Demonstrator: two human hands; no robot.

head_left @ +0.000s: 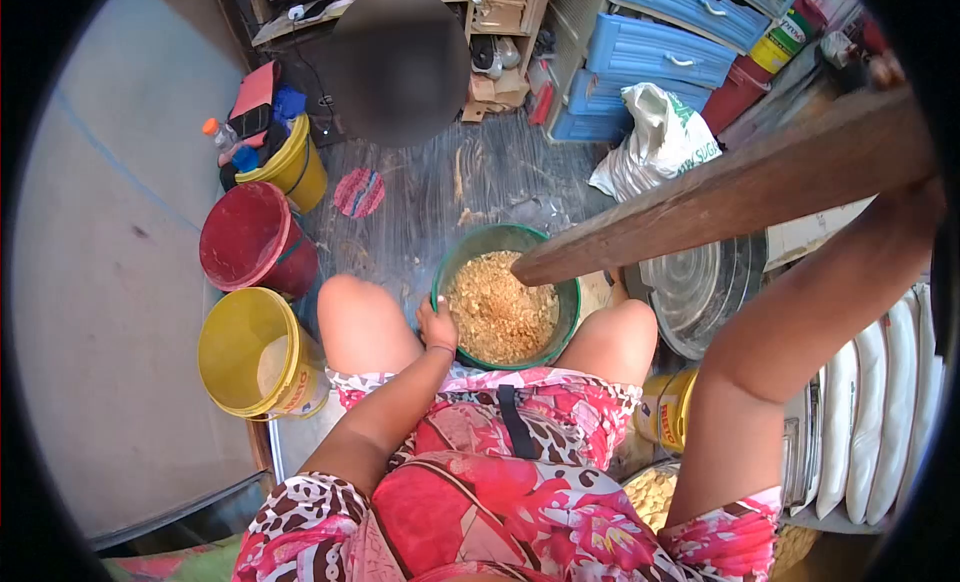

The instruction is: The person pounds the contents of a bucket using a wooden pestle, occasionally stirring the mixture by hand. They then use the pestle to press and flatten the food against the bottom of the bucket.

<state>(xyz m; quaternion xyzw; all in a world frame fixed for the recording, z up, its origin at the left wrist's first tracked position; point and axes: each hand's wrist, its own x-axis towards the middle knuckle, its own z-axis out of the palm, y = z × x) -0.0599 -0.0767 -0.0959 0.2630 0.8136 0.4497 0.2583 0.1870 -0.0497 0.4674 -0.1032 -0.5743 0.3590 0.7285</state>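
A green bucket (574, 317) stands between my knees, partly filled with crushed, golden-brown crumbly pieces (500, 312). My left hand (437, 324) grips its left rim, fingers wrapped over the edge. From the upper right, a thick squared wooden pestle (720, 192) slants down, its lower end over the crumbs inside the bucket. My right hand (886, 72) is wrapped round the upper part of this pestle at the right edge of view; the wood and the dark border hide most of that hand.
On the left stand a yellow bucket (290, 367), a red bucket (290, 267) and another yellow bucket full of items (315, 172). A white sack (665, 142) sits before blue drawers (660, 52). Filled clear packs (870, 412) and a round lid (690, 292) lie right.
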